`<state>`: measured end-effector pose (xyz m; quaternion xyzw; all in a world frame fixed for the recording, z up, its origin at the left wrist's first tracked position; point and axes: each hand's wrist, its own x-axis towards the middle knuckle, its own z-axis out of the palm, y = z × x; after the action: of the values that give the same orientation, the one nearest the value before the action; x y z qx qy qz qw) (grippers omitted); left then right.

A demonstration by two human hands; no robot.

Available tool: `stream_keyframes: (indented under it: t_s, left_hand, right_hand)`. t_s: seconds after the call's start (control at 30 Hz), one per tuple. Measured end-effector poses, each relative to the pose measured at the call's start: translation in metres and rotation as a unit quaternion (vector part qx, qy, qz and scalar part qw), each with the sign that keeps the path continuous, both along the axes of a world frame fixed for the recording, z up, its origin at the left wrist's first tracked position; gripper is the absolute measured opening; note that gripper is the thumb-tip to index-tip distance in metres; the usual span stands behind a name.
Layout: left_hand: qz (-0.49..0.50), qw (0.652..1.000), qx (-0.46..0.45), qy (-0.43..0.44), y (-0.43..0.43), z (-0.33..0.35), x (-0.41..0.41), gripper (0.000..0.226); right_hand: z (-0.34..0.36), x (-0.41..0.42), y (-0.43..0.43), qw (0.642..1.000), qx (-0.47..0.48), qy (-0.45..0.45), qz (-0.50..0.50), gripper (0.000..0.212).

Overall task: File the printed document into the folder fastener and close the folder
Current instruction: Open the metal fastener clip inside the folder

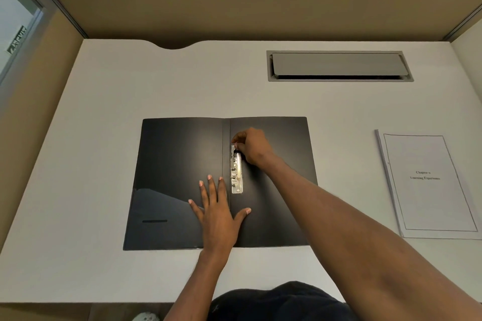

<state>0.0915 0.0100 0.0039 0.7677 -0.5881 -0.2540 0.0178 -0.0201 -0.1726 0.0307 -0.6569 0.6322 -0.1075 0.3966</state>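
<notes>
We see black folder (182, 164) open flat mid-desk (104, 86), toward near edge. Left hand (216, 214) flat, fingers spread, pressing spine. Right hand (250, 146) pinching far end of metal fastener (236, 174). Printed document (427, 182) near desk's right edge, well apart from folder.

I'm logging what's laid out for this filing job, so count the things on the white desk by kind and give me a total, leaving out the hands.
Open black plastic folder: 1
Silver metal fastener clip inside the folder: 1
White printed paper document, lying apart to the right of the folder: 1
Grey rectangular cable hatch set into the desk: 1
Total: 4
</notes>
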Motion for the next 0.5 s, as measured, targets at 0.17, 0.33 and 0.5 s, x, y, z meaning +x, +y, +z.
stream_keyframes:
  t_s: [0.17, 0.33, 0.5]
  left_hand:
    - [0.056, 0.991, -0.078, 0.090, 0.009, 0.015, -0.008, 0.095]
    - [0.120, 0.960, -0.160, 0.197, 0.007, 0.038, -0.048, 0.075]
    - [0.139, 0.930, -0.139, 0.311, -0.008, 0.055, -0.121, 0.073]
  right_hand:
    - [0.006, -0.031, 0.017, 0.998, -0.038, -0.033, -0.037, 0.025]
    - [0.012, -0.091, 0.039, 0.992, -0.076, -0.046, -0.088, 0.029]
    - [0.023, -0.183, 0.069, 0.984, -0.090, -0.053, -0.146, 0.029]
